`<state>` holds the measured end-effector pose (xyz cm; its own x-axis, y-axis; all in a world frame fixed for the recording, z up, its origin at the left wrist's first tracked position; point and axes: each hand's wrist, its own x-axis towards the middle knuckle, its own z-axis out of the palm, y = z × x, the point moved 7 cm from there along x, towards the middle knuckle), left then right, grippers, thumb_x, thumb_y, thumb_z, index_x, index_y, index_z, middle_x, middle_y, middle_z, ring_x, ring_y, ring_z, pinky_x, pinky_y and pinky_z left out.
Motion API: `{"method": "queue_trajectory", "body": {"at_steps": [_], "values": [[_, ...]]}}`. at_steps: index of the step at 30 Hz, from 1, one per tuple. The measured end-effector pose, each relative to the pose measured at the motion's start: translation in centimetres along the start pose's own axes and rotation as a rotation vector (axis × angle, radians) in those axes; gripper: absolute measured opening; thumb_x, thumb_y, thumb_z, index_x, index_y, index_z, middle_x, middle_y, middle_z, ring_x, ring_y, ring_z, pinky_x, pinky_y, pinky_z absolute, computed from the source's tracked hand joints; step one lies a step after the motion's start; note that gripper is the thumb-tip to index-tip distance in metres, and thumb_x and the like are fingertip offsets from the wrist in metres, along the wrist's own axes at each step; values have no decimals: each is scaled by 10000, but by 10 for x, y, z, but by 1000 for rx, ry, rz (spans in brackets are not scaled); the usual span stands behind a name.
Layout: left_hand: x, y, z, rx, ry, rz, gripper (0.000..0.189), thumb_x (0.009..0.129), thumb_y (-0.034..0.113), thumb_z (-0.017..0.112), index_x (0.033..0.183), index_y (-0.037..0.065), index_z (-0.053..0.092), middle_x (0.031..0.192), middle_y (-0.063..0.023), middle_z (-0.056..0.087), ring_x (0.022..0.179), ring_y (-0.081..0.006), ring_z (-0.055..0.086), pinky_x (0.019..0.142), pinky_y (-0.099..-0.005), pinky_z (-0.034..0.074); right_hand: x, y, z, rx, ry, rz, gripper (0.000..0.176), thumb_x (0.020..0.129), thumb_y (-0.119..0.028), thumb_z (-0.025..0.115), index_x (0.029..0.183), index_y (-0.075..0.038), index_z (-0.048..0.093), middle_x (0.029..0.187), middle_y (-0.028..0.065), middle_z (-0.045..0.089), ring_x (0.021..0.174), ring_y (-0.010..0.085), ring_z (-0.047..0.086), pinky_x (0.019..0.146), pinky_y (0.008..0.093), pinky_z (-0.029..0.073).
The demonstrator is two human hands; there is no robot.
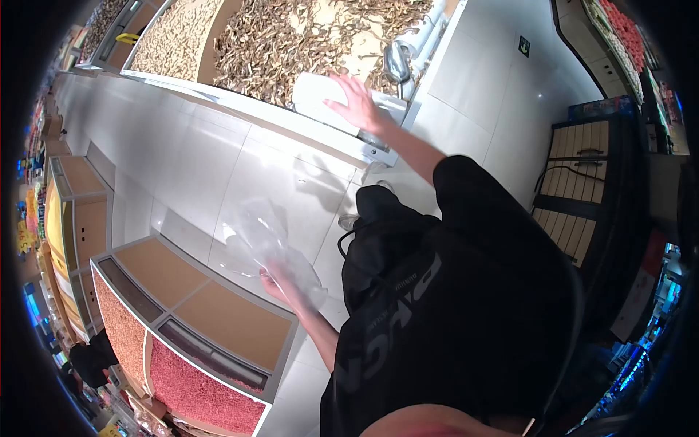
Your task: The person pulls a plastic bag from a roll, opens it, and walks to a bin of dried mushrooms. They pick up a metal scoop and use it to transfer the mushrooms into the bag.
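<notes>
My left hand (277, 282) is closed on a clear plastic bag (266, 240), which hangs loose and crumpled over the tiled floor. Up at the corner of a display bin (269, 120), my right hand (357, 108) reaches out with its fingers spread. It overlaps a smooth white object (312, 93) at the bin's front edge, whose kind does not show. Thin, dried brown pieces (255, 47) fill much of this bin. Just right of my right hand, a shiny metal scoop (397, 62) stands near the bin's side.
Another bin of pale, nut-like pieces (175, 40) adjoins on the left. At lower left stands a cabinet (233, 320) holding red granules (196, 390) and orange ones (116, 320). A dark cabinet with slatted doors (579, 164) is at right. Light floor tiles (284, 182) run between.
</notes>
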<state>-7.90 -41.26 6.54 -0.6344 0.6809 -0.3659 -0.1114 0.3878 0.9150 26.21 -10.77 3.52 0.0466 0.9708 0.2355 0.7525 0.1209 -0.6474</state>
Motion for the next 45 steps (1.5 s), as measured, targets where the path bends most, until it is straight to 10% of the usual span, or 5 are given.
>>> {"method": "queue_trajectory", "body": {"at_steps": [7,15,21,30,45], "values": [[-15,78,135,14,-122,424,258,900,58,593,1134,-22,517,895,-83,640,755,-108,593,651,-244,484,-116,-39,-63,841,-321,151,556,882,-298,618,1339,-46,427,1357,162,459,1305,246,393,1060,368,313],[-116,95,342,-153,-731,28,296,929,105,558,1195,9,472,811,-58,661,658,-81,593,514,-206,444,-134,5,-181,800,-545,163,1086,635,-275,827,1460,-12,172,1455,199,305,1371,279,282,1096,371,251],[-129,75,404,-493,-630,-195,296,977,123,449,1252,19,414,997,-139,644,820,-166,635,683,-287,533,-125,28,-196,974,-839,-5,1162,567,-209,849,1454,29,137,1464,200,277,1378,267,257,1104,368,248],[-61,48,353,-744,-385,-386,432,982,64,330,1395,59,205,1207,-244,545,1064,-321,593,861,-379,530,-98,60,-151,763,-576,316,263,859,-65,540,1070,61,636,917,108,694,854,143,648,781,259,491],[81,15,137,-1052,-84,-358,431,972,58,294,1394,50,208,1224,-282,522,1051,-372,595,852,-384,560,-53,-133,-62,480,-567,-470,164,794,-174,708,947,-116,714,917,70,691,858,230,655,741,318,512]]}}
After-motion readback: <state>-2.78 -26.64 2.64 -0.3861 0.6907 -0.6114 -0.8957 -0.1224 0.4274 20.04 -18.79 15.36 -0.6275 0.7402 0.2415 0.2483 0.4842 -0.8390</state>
